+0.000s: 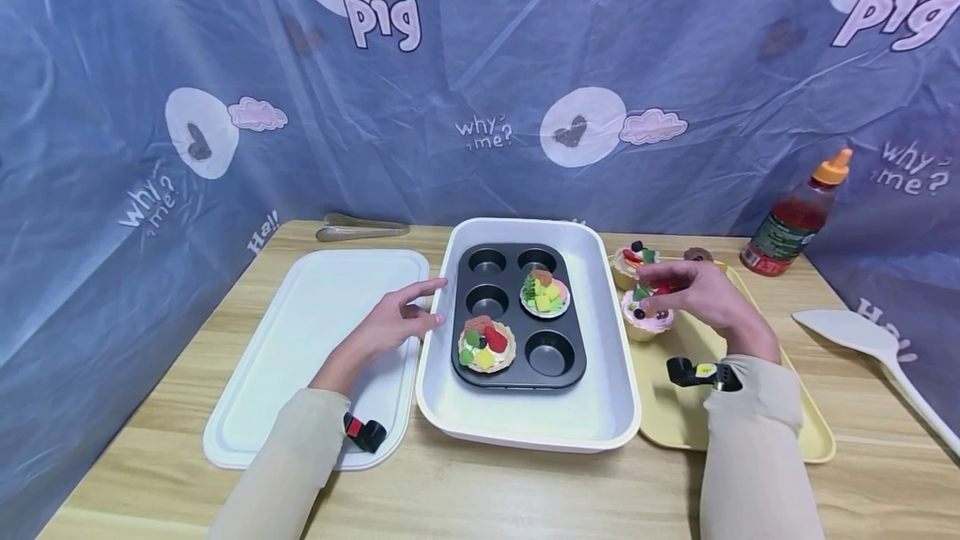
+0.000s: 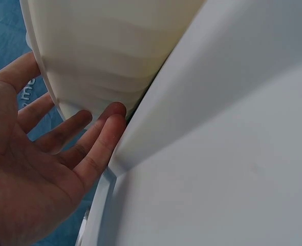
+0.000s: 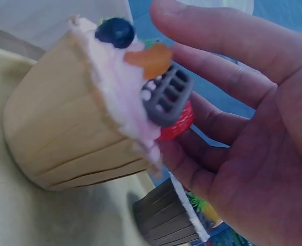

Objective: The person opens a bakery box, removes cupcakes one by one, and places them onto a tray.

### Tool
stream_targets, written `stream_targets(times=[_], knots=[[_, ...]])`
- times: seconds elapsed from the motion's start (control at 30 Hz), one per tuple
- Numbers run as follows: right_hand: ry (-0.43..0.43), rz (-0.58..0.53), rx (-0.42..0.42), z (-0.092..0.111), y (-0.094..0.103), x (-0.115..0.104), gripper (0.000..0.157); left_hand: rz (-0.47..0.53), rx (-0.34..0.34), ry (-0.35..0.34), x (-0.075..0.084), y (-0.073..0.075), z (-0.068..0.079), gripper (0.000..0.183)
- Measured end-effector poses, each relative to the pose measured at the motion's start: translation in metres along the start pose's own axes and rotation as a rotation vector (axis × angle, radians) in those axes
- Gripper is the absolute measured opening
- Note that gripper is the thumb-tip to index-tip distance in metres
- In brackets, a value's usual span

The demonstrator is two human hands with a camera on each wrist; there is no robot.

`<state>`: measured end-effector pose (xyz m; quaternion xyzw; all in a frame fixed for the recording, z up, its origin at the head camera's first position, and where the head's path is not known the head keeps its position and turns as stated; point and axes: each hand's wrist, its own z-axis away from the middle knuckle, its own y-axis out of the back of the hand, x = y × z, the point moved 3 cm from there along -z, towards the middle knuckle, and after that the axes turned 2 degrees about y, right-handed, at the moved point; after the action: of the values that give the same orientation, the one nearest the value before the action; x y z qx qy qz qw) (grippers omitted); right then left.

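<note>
My right hand (image 1: 693,294) is poised over the pink-creamed toy cupcake in a pale tan cup (image 1: 643,328), right of centre in the head view, on the pale yellow tray (image 1: 675,419). Its thumb and fingers are apart, loosely bent around the fruit topping; I can't tell whether they touch it. My left hand (image 1: 386,325) is spread, holding nothing, its fingertips at the left rim of the white rectangular plastic basin (image 1: 525,427) mid-frame. In that basin lies a black six-well muffin tin (image 1: 512,269), with a round fruit-topped tart (image 1: 487,348) at its lower left and another at middle right. I judge I'm at the grasping step: the next move calls for closing my right fingers round the cup's sides, sparing the topping.
</note>
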<state>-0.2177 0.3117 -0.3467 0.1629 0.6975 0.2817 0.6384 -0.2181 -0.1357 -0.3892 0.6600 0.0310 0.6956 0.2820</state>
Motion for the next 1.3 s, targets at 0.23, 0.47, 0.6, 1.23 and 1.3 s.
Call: stream_targets(times=[0.23,0.47,0.6,1.23,1.3], knots=[[0.003,0.057,0.035,0.003,0.006,-0.013,0.060,0.001,0.007,0.005,0.002,0.000,0.001,0.062],[0.024,0.090,0.120,0.006,0.008,-0.037,0.055,0.008,0.004,0.004,0.003,-0.001,0.001,0.061],[0.065,0.108,0.156,0.006,0.000,-0.061,0.048,0.007,0.000,0.000,0.003,-0.001,0.001,0.062],[0.144,-0.028,0.144,-0.015,-0.064,-0.111,0.041,0.009,0.003,0.004,0.001,0.000,0.001,0.061],[0.138,-0.017,0.127,-0.017,-0.068,-0.110,0.042,0.009,0.008,0.009,0.001,0.000,0.001,0.061]])
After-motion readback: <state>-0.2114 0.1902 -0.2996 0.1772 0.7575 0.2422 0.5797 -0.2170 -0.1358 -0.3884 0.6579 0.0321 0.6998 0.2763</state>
